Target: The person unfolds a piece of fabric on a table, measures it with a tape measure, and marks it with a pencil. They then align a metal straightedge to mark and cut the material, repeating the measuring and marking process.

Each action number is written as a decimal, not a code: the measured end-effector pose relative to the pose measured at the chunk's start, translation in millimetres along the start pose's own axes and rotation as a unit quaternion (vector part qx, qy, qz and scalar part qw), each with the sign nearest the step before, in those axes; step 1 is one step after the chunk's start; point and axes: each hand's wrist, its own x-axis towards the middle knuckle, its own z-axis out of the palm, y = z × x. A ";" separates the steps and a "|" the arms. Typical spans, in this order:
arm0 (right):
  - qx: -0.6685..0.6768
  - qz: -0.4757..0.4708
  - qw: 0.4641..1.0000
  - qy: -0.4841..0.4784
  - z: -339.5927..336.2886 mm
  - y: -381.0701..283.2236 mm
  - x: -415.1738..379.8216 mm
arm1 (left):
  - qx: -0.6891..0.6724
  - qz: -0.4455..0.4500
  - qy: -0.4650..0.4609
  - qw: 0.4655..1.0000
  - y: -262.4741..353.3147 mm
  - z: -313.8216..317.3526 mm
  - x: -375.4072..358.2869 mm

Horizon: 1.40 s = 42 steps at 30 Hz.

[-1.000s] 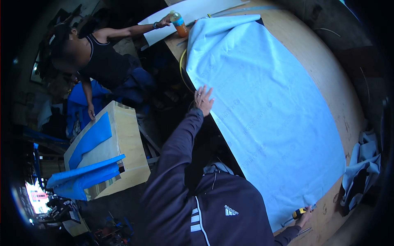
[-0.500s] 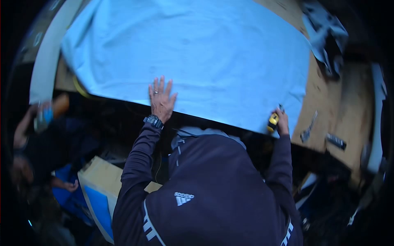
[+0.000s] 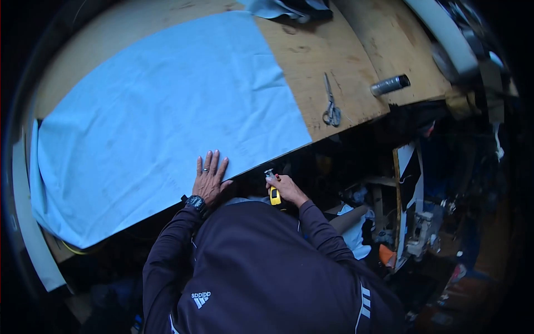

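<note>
A large light-blue sheet of material [image 3: 167,106] lies over the wooden table, with creases at its left end and right side. My left hand [image 3: 209,181] rests flat on its near edge, fingers spread, a ring on one finger. Off the table's front edge, near my body, my right hand [image 3: 286,190] grips what looks like a yellow-and-black tape measure [image 3: 275,196] with a silvery piece at its top. Scissors [image 3: 330,106] lie on bare wood right of the sheet, apart from both hands.
A dark cylinder [image 3: 390,84] lies on the table [image 3: 311,61] beyond the scissors. Crumpled material [image 3: 289,8] sits at the far edge. Pale strips stand at the left [image 3: 33,217] and upper right [image 3: 445,36]. Clutter fills the dark area below right.
The view has swung right. My right hand has come off the sheet's right corner and drawn in toward my body, still holding the yellow tool. My left hand stays on the sheet's near edge.
</note>
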 end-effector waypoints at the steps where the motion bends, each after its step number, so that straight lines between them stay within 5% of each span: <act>1: 0.041 0.007 0.999 0.011 -16.6 12.8 -2.5 | -0.011 0.014 -0.003 1.000 15.6 3.5 20.6; 8: 0.212 0.017 0.965 0.156 -117.3 72.1 -13.4 | -0.095 0.086 0.016 0.992 98.2 11.6 129.7; 9: 0.213 0.016 0.963 0.166 -131.3 69.1 -12.5 | -0.087 0.107 0.073 0.988 103.2 15.7 135.8; 16: 0.183 -0.065 0.969 0.154 -203.4 52.9 31.6 | -0.008 0.104 -0.069 0.992 130.0 4.5 155.3; 29: 0.159 -0.057 0.976 0.136 -180.9 92.0 30.9 | -0.008 0.070 -0.131 0.989 150.7 0.3 162.6; 32: 0.261 -0.069 0.956 0.118 -173.2 108.1 38.7 | 0.027 0.117 -0.080 0.990 138.0 27.1 161.2; 42: 0.178 -0.063 0.972 0.136 -175.0 115.1 34.0 | -0.002 0.104 -0.056 0.993 143.0 20.5 165.6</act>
